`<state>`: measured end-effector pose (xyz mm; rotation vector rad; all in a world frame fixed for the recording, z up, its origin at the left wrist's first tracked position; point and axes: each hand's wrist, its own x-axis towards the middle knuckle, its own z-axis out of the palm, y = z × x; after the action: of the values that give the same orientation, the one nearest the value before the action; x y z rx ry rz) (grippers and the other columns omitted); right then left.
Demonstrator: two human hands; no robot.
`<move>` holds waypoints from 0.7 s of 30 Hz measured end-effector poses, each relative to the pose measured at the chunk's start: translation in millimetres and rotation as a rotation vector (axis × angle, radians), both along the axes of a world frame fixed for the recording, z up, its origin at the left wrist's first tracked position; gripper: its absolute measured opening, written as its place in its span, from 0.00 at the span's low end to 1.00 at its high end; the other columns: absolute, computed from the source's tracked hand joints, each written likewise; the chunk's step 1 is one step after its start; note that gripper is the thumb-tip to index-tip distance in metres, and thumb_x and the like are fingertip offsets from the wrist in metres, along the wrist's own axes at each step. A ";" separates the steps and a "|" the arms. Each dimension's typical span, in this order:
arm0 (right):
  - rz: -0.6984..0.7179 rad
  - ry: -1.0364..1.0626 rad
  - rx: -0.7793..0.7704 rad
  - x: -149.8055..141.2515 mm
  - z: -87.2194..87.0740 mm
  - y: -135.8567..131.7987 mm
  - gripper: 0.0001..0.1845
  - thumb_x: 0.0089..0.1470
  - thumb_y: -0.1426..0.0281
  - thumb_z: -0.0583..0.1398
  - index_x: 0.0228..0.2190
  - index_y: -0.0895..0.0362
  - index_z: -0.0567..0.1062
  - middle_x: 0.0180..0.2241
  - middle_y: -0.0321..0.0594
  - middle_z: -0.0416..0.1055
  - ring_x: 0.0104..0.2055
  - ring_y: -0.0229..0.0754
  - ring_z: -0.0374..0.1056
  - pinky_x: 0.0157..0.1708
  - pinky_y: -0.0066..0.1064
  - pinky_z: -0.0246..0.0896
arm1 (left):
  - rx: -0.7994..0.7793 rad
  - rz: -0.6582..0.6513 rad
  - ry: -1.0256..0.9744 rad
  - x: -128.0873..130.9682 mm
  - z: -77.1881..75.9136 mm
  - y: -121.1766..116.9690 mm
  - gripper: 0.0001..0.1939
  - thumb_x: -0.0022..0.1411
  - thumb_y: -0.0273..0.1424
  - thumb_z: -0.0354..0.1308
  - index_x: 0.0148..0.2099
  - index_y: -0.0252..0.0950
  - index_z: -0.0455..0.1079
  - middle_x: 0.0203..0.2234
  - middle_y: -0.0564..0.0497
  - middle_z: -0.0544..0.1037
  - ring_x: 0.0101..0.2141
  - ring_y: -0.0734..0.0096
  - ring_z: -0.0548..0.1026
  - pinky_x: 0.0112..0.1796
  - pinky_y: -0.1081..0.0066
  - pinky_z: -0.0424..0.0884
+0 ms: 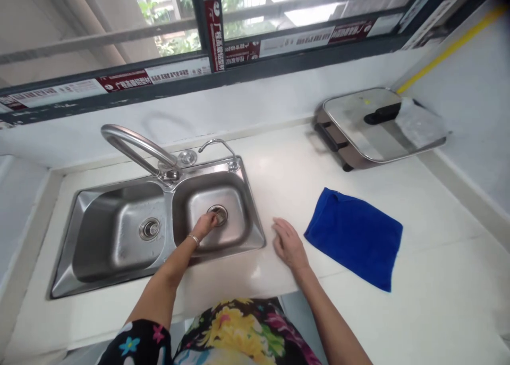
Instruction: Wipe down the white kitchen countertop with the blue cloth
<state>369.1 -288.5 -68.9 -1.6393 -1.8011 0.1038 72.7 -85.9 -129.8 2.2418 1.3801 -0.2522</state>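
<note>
My left hand, with a bracelet at the wrist, reaches down into the right basin of the steel double sink. Its fingers are pinched at the sink strainer in the drain; the fingertips are partly hidden. To the right of the sink, my right hand hovers over or rests on the white countertop, fingers loosely stretched out and nothing in them. A folded blue cloth lies just right of that hand, apart from it. Another drain shows in the left basin.
Behind the sink, a tall curved faucet and a small thin spout rise. A rectangular electric pan with a glass lid stands at the back right, crumpled plastic on its lid. A window runs along the back wall.
</note>
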 end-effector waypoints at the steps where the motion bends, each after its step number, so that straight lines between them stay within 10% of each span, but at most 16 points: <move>1: 0.000 -0.016 0.005 -1.2 -0.3 0.0 0.26 0.57 0.79 0.52 0.57 0.57 0.66 0.60 0.50 0.66 0.65 0.49 0.59 0.61 0.54 0.66 | 0.008 -0.008 -0.045 -1.5 4.3 0.6 0.15 0.69 0.29 0.49 0.50 0.37 0.75 0.37 0.47 0.83 0.39 0.68 0.79 0.44 0.72 0.71; 8: -0.145 -0.126 0.045 -12.0 -2.8 -25.1 0.27 0.59 0.78 0.52 0.60 0.57 0.63 0.61 0.53 0.65 0.65 0.52 0.60 0.59 0.57 0.67 | 0.093 -0.119 -0.343 2.9 47.1 4.4 0.13 0.69 0.31 0.53 0.50 0.38 0.77 0.43 0.47 0.82 0.42 0.68 0.79 0.46 0.71 0.72; 14: -0.315 -0.195 0.039 9.3 -9.1 -119.2 0.24 0.59 0.74 0.55 0.57 0.57 0.66 0.59 0.55 0.66 0.62 0.56 0.63 0.56 0.59 0.69 | 0.180 -0.425 -0.521 23.3 100.5 -1.7 0.16 0.72 0.34 0.51 0.55 0.47 0.75 0.49 0.50 0.80 0.47 0.69 0.78 0.49 0.71 0.72; 21: -0.527 -0.169 0.000 31.2 -19.0 -201.0 0.24 0.59 0.74 0.54 0.57 0.57 0.67 0.59 0.53 0.67 0.61 0.54 0.65 0.57 0.56 0.68 | 0.633 -0.844 -0.702 55.7 168.1 -26.2 0.17 0.70 0.21 0.50 0.55 0.40 0.73 0.46 0.47 0.80 0.43 0.70 0.78 0.34 0.75 0.74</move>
<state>400.3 -489.5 -87.9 -2.1162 -1.4222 -0.2780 128.4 -112.1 38.3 2.8771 0.0903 0.7390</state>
